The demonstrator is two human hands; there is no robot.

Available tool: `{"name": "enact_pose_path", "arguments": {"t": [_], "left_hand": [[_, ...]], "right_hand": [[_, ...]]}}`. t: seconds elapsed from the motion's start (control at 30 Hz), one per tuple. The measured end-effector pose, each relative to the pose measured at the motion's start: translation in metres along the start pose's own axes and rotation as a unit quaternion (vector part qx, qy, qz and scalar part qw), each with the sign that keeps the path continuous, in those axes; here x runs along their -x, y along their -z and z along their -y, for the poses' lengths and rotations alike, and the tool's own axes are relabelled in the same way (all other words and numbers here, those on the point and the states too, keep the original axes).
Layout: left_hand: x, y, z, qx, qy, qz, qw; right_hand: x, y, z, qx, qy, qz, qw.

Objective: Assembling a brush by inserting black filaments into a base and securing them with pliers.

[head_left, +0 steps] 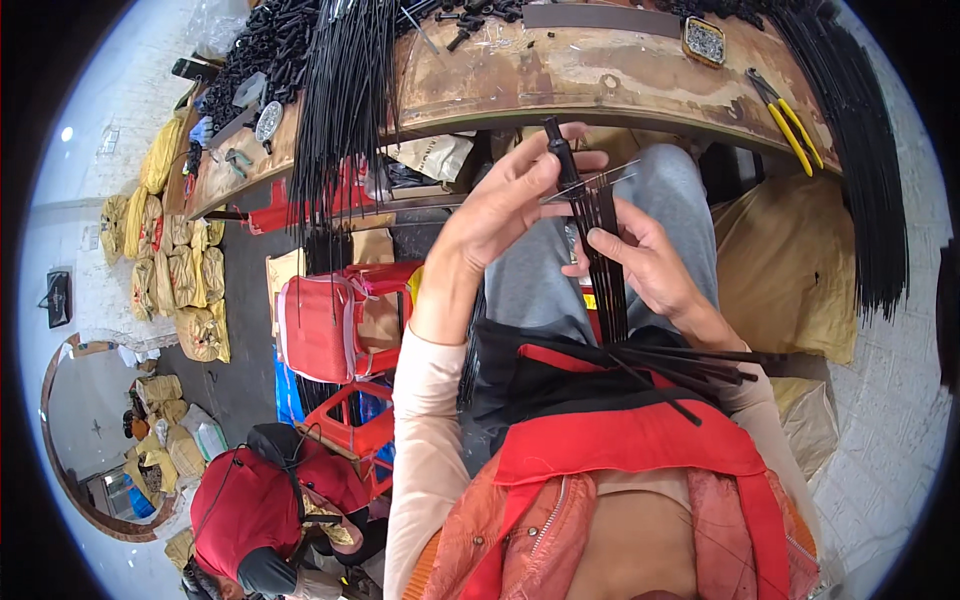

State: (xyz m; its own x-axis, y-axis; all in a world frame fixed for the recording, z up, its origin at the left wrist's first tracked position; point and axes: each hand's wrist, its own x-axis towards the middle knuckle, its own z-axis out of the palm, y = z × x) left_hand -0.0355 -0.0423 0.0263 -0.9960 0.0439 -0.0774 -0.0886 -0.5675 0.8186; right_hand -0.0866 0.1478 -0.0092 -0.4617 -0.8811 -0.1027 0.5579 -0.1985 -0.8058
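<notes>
Above my lap, my left hand [505, 195] has its thumb and fingers closed around a black tubular piece [562, 155] with a narrow tip pointing up. Thin black rods [608, 285] hang from its lower end towards my waist. My right hand [645, 260] grips these rods from the side, with its thumb across them. A thin wire [622, 172] crosses the top of the rods between my hands. Several loose black rods [690, 366] lie over my dark apron [510, 375], near my right forearm. The fingertips behind the rods are partly hidden.
The wooden bench [600, 80] ahead bears yellow-handled pliers [790, 120], a tray of small metal parts [704, 42] and a heap of black pieces [260, 60]. Long black rod bundles [345, 110] overhang its edge. A red chair [320, 325] and a co-worker [250, 505] are at left.
</notes>
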Motion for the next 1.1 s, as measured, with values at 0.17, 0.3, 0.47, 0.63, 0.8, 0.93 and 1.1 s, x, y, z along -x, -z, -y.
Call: {"name": "enact_pose_path", "arguments": {"t": [0.17,0.3,0.47,0.63,0.8,0.93,1.1], "left_hand": [[-0.007,0.003,0.011,-0.142,-0.072,-0.161,0.974],[0.001,-0.001,0.005,-0.017,-0.035,-0.110,0.993],[0.000,-0.006,0.011,0.019,-0.039,-0.163,0.986],[-0.002,-0.012,0.006,-0.011,-0.061,-0.164,0.985],[-0.004,-0.006,0.016,-0.029,-0.087,-0.217,0.972],[-0.005,-0.004,0.014,-0.102,-0.094,-0.210,0.968],[-0.006,-0.006,0.012,-0.142,-0.110,-0.211,0.961]], "right_hand": [[-0.002,0.002,-0.004,-0.002,-0.002,-0.010,1.000],[-0.003,0.003,-0.007,-0.004,0.000,-0.020,1.000],[-0.004,-0.001,-0.005,-0.003,-0.005,-0.020,1.000],[-0.003,0.003,-0.006,-0.001,-0.003,-0.029,1.000],[-0.003,0.002,-0.006,0.004,-0.005,-0.030,1.000],[-0.003,0.003,-0.006,0.002,-0.005,-0.032,0.999],[-0.004,0.005,-0.006,0.008,-0.007,-0.030,0.999]]}}
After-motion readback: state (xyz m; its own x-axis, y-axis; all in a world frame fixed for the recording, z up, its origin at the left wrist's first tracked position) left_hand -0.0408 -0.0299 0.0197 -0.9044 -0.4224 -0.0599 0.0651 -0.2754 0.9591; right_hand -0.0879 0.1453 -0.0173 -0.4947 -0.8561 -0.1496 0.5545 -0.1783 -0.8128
